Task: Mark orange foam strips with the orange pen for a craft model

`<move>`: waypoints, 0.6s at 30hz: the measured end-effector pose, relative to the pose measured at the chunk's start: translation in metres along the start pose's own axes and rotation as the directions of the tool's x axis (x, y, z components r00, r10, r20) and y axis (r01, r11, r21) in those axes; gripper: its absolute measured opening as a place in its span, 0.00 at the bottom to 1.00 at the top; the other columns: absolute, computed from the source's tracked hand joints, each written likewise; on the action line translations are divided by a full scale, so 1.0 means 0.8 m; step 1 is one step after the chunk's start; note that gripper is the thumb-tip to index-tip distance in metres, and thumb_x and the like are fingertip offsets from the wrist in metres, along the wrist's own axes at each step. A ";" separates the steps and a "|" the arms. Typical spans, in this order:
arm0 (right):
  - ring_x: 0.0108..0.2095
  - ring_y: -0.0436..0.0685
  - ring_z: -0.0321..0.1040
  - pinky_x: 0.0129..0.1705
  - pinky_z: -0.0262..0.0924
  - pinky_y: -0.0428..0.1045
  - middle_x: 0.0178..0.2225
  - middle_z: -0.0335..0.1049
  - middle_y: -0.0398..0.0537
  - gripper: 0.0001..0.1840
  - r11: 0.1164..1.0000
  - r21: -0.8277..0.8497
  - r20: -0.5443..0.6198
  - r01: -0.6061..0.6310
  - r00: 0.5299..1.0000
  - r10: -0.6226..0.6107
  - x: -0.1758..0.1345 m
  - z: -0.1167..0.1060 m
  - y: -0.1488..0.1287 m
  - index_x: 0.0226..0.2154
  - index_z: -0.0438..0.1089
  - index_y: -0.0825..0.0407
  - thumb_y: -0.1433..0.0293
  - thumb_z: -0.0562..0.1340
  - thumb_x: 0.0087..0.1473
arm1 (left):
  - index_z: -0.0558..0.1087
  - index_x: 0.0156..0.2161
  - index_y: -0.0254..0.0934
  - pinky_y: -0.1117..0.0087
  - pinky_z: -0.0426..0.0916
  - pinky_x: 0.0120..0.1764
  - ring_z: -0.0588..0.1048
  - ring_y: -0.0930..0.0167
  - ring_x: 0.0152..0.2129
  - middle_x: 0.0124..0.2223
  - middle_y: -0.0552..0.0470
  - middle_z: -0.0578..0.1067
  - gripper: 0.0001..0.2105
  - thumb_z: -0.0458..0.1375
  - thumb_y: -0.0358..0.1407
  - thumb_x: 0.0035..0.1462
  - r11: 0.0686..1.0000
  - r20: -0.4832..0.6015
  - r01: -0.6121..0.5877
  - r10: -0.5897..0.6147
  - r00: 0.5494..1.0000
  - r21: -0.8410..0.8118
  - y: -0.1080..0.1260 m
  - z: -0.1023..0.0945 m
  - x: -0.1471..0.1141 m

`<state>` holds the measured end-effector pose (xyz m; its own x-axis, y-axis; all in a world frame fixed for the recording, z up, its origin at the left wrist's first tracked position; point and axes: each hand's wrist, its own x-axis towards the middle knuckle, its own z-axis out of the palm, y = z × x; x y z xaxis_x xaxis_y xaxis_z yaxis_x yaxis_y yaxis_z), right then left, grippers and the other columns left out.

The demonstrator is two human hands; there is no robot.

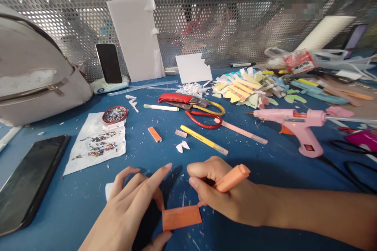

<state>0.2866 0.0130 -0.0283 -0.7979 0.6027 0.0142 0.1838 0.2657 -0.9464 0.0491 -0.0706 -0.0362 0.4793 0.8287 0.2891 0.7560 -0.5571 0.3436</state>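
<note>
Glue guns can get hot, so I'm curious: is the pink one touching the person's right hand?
Apart. The head view shows blue tabletop between the pink glue gun and the right hand, which holds an orange marker.

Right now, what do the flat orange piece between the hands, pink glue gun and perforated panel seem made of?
Orange piece: probably matte card, thin, straight-edged. Glue gun: likely smooth plastic, evenly coloured. Perforated panel: apparently shiny metal, glints around holes.

Between the left fingers and right fingers, a card is showing deep orange; in the right fingers, a marker is showing paler orange. Beyond the fingers, a pen is showing yellow, a glue gun pink; beneath, the table is showing white-flecked blue.
</note>
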 end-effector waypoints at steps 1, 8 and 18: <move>0.18 0.45 0.41 0.20 0.38 0.47 0.17 0.41 0.32 0.22 1.000 0.000 0.012 0.007 1.000 -0.007 0.000 0.000 -0.001 0.22 0.44 0.49 0.70 0.54 0.64 | 0.49 0.71 0.38 0.74 0.45 0.64 0.76 0.79 0.40 0.37 0.64 0.74 0.32 0.53 0.33 0.65 1.000 0.003 0.003 -0.003 1.000 0.003 0.000 0.000 0.000; 0.18 0.45 0.40 0.20 0.38 0.46 0.17 0.41 0.32 0.22 1.000 0.010 0.005 -0.005 1.000 0.005 0.000 -0.002 -0.004 0.22 0.44 0.49 0.70 0.54 0.64 | 0.50 0.70 0.38 0.74 0.45 0.64 0.76 0.79 0.38 0.37 0.65 0.74 0.31 0.52 0.32 0.63 1.000 -0.004 -0.002 0.002 1.000 -0.003 -0.001 0.001 0.002; 0.18 0.45 0.41 0.20 0.38 0.47 0.17 0.41 0.33 0.22 1.000 -0.020 0.003 -0.005 1.000 0.005 -0.001 0.000 -0.002 0.22 0.44 0.49 0.70 0.53 0.65 | 0.48 0.71 0.40 0.71 0.53 0.61 0.77 0.78 0.38 0.36 0.65 0.75 0.32 0.52 0.34 0.64 1.000 0.007 0.009 -0.009 1.000 0.026 0.000 0.001 0.000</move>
<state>0.2872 0.0118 -0.0265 -0.7986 0.6018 0.0088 0.1990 0.2779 -0.9398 0.0491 -0.0704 -0.0371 0.4753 0.8341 0.2800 0.7715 -0.5481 0.3230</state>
